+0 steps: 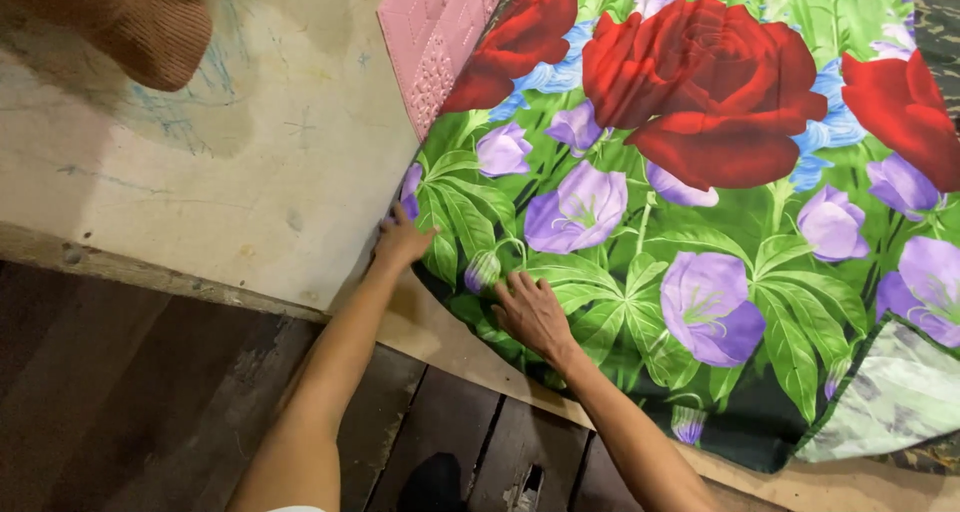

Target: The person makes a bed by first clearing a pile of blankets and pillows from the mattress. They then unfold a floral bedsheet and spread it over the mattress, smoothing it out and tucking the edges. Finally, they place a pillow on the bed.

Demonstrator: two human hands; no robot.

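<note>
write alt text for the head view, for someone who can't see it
Seen from above, a person's left hand grips the edge of a floral bedsheet printed with red roses and purple flowers, while the right hand presses flat on it. The sheet lies against a scuffed cream wall, above a dark plank floor, beside a pink embossed panel.
</note>
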